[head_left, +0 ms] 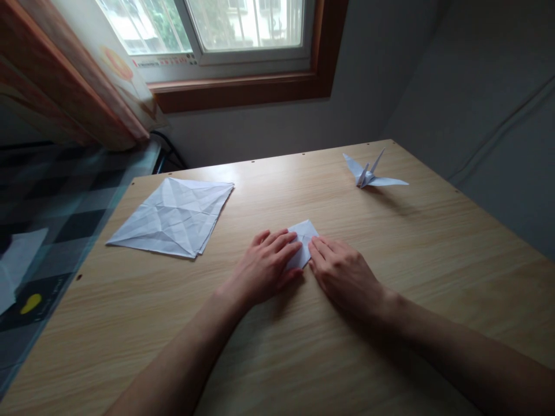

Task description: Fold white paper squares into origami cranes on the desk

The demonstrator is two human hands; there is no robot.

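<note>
A small folded piece of white paper (307,229) lies on the wooden table, one corner pointing away from me. My left hand (269,263) rests on its left part, fingers stretched out and lying flat, the thumb near the lower edge. At the right edge of the paper is my right hand (340,268), its fingers pressed together on that edge; its thumb is mostly hidden. Both hands cover much of the paper, so not all its folds show.
On the wooden table (260,196), creased white paper sheets (173,216) lie stacked at the left. A white paper crane (368,176) stands at the back right. Beyond the left edge is a checkered surface (82,222) with more white paper (21,260). A window and curtain are behind.
</note>
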